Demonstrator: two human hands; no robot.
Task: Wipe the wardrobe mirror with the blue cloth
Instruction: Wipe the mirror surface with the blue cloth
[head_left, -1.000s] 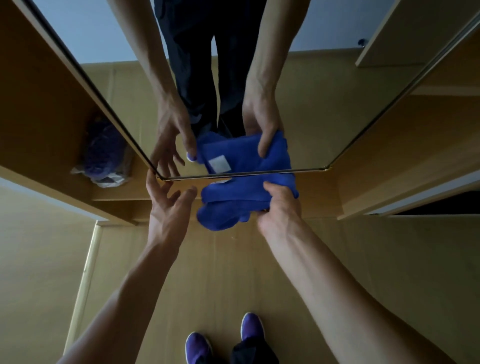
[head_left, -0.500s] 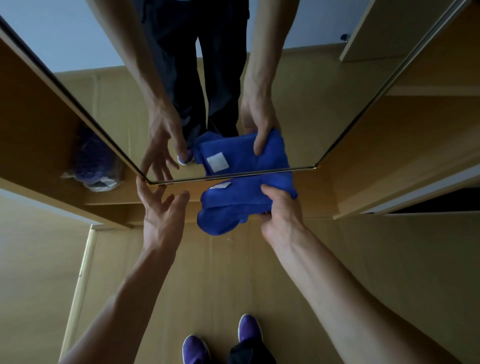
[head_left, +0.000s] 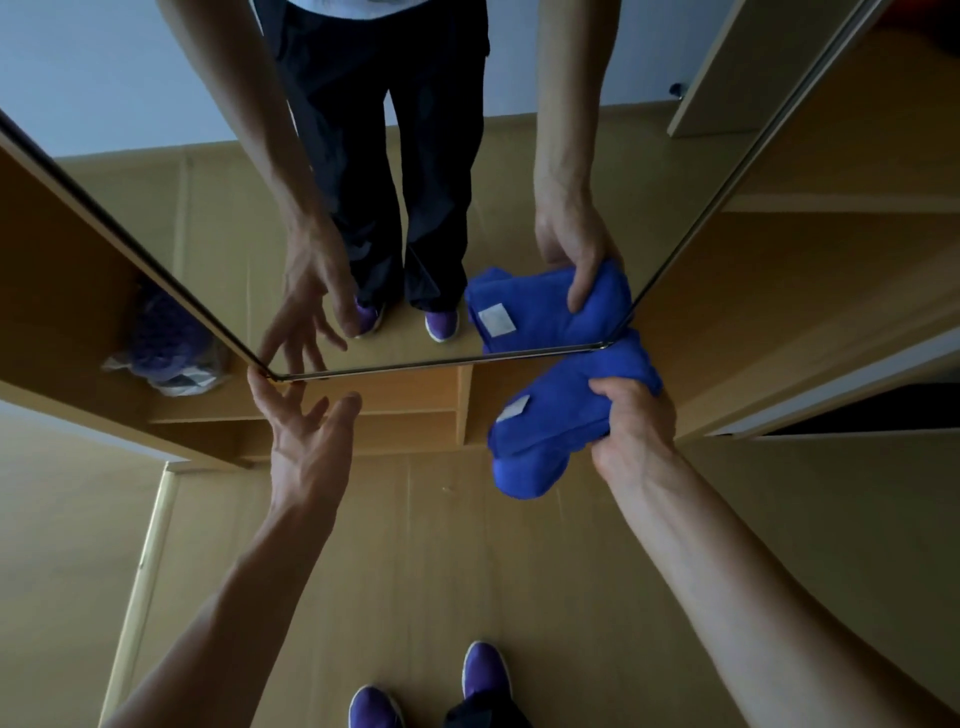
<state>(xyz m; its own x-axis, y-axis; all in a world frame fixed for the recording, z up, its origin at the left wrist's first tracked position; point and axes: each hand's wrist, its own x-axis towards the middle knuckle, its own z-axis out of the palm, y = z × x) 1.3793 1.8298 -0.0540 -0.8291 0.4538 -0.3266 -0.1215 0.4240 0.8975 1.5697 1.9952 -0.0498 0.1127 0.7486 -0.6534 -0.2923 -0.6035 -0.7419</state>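
The wardrobe mirror (head_left: 519, 171) fills the upper middle of the head view, framed by a thin metal edge. My right hand (head_left: 631, 423) grips a bunched blue cloth (head_left: 550, 415) with a white label, pressed against the mirror's bottom right corner. My left hand (head_left: 304, 431) is spread open, its fingertips at the mirror's bottom left corner, holding nothing. Both hands and the cloth are reflected in the glass.
A wooden wardrobe compartment (head_left: 52, 291) stands to the left, with a bagged purple bundle (head_left: 166, 345) on its shelf. More wooden shelving (head_left: 831, 291) lies to the right. Low shelves (head_left: 410, 410) sit under the mirror. My purple shoes (head_left: 483, 675) stand on the wooden floor.
My right hand has carried the blue cloth rightwards along the mirror's bottom edge to its right corner. My left hand stays open near the bottom left corner.
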